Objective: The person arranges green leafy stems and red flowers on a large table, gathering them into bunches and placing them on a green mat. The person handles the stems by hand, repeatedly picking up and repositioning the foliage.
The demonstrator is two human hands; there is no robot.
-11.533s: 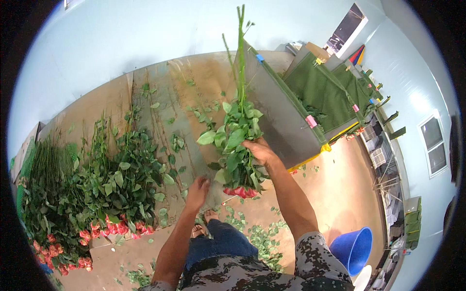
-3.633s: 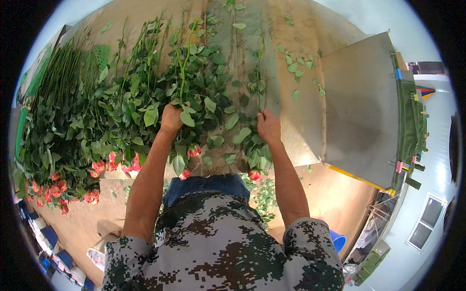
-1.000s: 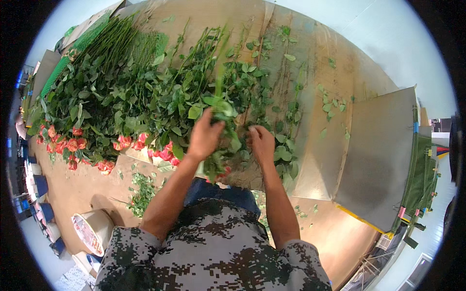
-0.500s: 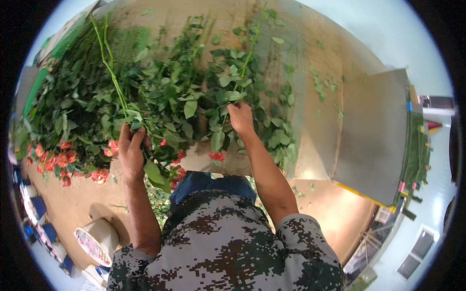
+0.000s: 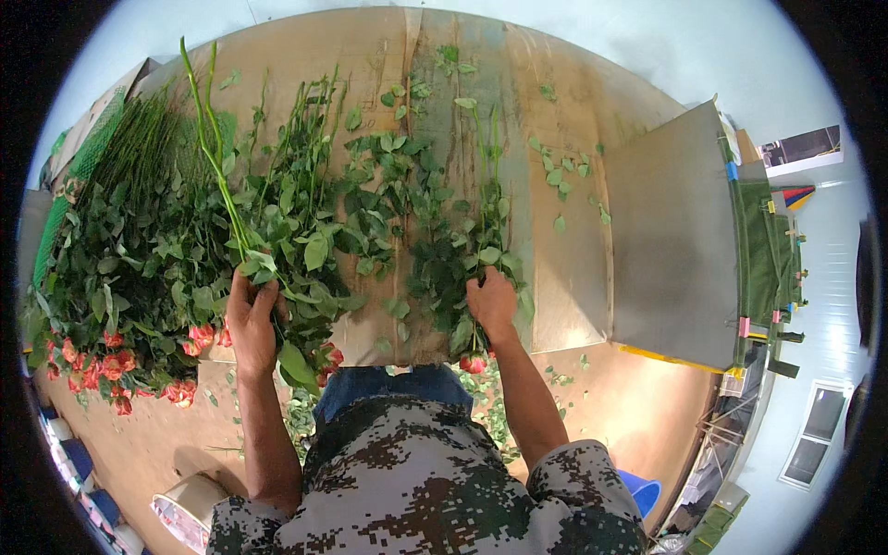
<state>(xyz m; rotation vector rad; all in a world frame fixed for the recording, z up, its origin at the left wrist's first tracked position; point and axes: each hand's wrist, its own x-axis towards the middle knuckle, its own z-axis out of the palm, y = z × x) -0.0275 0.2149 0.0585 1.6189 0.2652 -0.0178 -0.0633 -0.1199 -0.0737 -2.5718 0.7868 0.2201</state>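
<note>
My left hand [image 5: 252, 324] is closed round a few long rose stems [image 5: 220, 180]. Their bare green ends point toward the far side of the table, and pink-red blooms [image 5: 328, 356] hang near that wrist. Farther right, my right hand [image 5: 492, 303] pinches a single rose [image 5: 473, 363] just above its red bloom, low over the near table edge. Its leafy stem lies along other stems and leaves there, partly hidden by my fingers. A large heap of roses [image 5: 139, 240] covers the left side, blooms toward me. A smaller leafy bunch [image 5: 301, 185] lies between my hands.
The worktable [image 5: 564, 287] has loose leaves [image 5: 560, 171] scattered on its right part. An upright grey panel [image 5: 675, 250] bounds it on the right, green netting [image 5: 106, 139] on the left. Below stand a pale bucket [image 5: 190, 504] and a blue container [image 5: 640, 490]; leaf litter covers the floor by my legs.
My right hand has moved right and toward me, bringing its rose down onto the table's right-hand stems. My left hand keeps its stems almost in place. The view has shifted slightly.
</note>
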